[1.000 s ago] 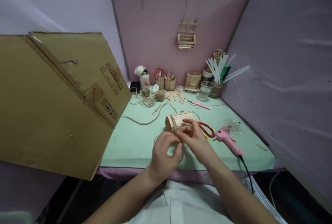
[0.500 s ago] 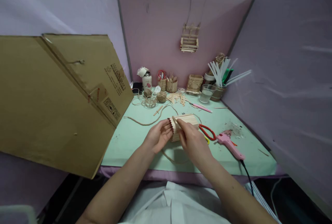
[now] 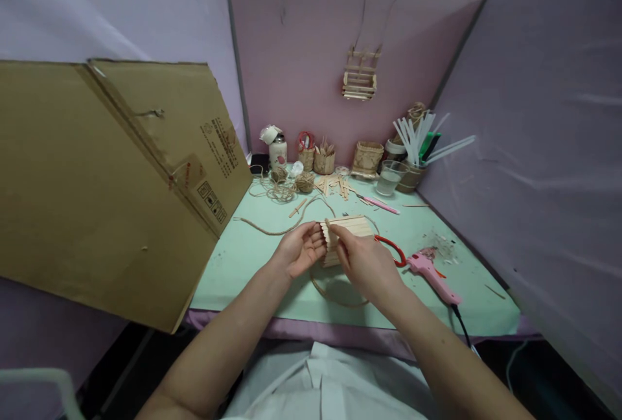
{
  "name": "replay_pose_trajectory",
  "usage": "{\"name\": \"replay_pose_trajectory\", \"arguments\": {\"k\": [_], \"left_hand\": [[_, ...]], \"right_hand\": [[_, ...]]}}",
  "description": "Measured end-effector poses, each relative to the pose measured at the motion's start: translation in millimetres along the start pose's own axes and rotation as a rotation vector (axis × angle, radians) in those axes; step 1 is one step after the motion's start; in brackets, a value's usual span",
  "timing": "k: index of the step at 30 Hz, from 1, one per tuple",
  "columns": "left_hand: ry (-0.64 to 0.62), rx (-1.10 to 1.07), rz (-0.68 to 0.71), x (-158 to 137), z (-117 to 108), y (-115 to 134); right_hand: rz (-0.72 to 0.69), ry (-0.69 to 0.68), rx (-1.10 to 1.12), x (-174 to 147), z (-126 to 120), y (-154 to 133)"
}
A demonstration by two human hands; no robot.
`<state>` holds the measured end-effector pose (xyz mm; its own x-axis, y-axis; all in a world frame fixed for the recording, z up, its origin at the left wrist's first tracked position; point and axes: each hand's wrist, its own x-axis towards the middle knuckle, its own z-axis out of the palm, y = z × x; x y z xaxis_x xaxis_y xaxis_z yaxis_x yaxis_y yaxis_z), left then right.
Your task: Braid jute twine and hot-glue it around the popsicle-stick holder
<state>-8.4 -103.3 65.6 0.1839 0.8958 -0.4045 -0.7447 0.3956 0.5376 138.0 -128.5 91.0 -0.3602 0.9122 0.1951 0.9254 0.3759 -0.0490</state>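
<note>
A small box-like piece made of pale craft sticks (image 3: 357,227), its left end scalloped by rounded stick tips, sits between my hands above the table. My left hand (image 3: 306,250), palm turned toward it, grips its left end with thumb and fingertips. My right hand (image 3: 364,261) covers its right part, fingers closed at the top near that end. A short brown strand that looks like twine (image 3: 327,221) runs under those fingertips. Looser twine (image 3: 272,233) lies behind and in front of the piece. Red-handled scissors (image 3: 396,251) rest partly hidden behind my right hand.
A pink glue gun (image 3: 435,279) with a black cord lies right. Behind are a pink craft knife (image 3: 381,205), loose sticks (image 3: 335,185), twine balls (image 3: 304,181), a glass of water (image 3: 387,181) and pots. A large cardboard sheet (image 3: 121,199) leans at left; a stick swing (image 3: 359,83) hangs behind.
The view has shifted slightly. Both hands stay at the craft-stick piece in nearly the same pose. The twine loop in front now shows more fully below it.
</note>
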Motion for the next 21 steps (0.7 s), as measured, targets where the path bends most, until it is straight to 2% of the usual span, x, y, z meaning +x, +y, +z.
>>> {"name": "replay_pose_trajectory", "arguments": {"k": [15, 21], "left_hand": [[0.0, 0.014, -0.012, -2.4, 1.5, 0.4], [0.0, 0.009, 0.002, -3.3, 2.1, 1.1]], "right_hand": [[0.01, -0.08, -0.052, 2.0, -4.3, -2.9], [-0.016, -0.059, -0.035, -0.1, -0.7, -0.2]]}}
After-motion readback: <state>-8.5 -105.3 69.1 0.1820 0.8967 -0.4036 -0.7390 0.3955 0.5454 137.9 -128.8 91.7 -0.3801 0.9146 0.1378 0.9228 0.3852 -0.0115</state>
